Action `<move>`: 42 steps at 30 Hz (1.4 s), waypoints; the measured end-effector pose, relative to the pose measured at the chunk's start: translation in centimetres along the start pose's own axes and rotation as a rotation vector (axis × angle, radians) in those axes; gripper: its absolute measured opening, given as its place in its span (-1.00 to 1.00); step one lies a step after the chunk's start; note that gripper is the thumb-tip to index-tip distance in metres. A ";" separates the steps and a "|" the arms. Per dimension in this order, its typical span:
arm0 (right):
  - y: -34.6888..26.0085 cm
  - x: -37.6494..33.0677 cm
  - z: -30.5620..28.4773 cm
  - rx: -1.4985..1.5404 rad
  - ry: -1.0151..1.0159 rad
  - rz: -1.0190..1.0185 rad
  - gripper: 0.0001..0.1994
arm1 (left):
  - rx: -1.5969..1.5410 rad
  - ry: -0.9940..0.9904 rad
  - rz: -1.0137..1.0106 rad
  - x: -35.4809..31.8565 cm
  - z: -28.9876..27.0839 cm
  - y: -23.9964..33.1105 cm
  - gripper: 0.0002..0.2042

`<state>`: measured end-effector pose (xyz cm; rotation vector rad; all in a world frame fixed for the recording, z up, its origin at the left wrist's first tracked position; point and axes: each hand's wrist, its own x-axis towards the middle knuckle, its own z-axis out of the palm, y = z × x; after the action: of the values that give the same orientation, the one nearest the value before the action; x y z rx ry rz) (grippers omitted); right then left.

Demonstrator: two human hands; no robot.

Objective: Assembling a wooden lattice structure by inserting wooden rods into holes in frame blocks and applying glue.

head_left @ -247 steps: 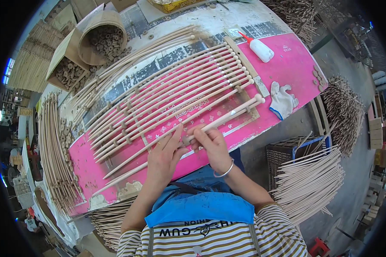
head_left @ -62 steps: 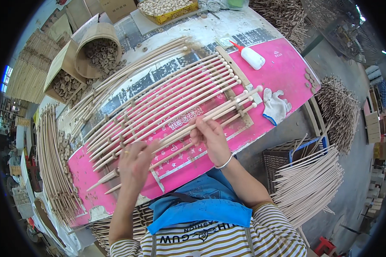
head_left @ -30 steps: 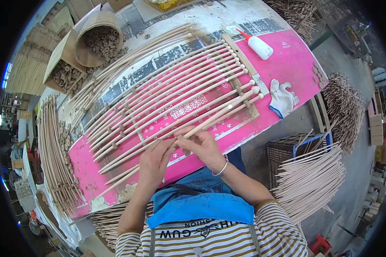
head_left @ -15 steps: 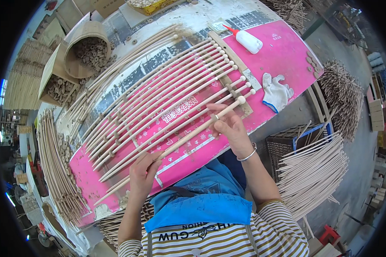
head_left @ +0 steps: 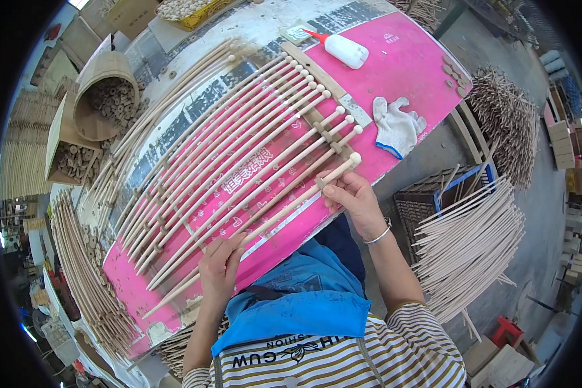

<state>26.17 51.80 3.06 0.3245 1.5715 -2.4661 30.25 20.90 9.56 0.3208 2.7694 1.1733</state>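
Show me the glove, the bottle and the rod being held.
Glove (head_left: 396,125): head view, on the middle of its white palm.
Bottle (head_left: 346,51): head view, on its white body, behind the red tip.
Rod (head_left: 294,203): head view, on its shaft.

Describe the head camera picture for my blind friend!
A person's left hand and right hand hold a wooden stick, the right nearer its round knob. More knobbed sticks lie in a row on a pink tabletop, with a white glove and red-tipped bottle at right.
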 end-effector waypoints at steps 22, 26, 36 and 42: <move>0.1 2.1 -3.9 -0.967 0.469 -0.630 -0.72 | 0.418 0.124 0.274 3.5 7.5 0.5 -0.73; 0.5 2.6 -4.2 -1.012 0.467 -0.618 -0.72 | 0.415 0.123 0.279 3.8 7.8 0.4 -0.74; 0.6 3.1 -4.2 -1.134 0.455 -0.739 -0.77 | 0.462 0.092 0.276 3.8 7.7 0.4 -0.68; 0.7 3.3 -4.0 -1.140 0.471 -0.766 -0.78 | 0.471 0.083 0.276 3.8 7.6 0.4 -0.64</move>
<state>23.57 55.00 -0.19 0.0905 3.4317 -1.3765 28.07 27.36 4.46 0.7311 3.1257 0.5625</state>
